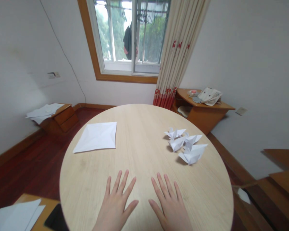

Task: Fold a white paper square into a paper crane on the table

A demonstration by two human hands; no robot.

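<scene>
Left hand [115, 202] and right hand [169, 203] seem idle, empty fingers spread, short of the paper [98, 137]; taking it needs reaching!

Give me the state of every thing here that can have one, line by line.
Left hand: palm down, fingers spread, holding nothing.
Right hand: palm down, fingers spread, holding nothing.
White paper: lying flat, faintly creased.
Paper birds: folded, clustered together.
Curtain: gathered to one side.
Window: uncovered; whether latched, can't tell.
Drawers: appear shut.
</scene>
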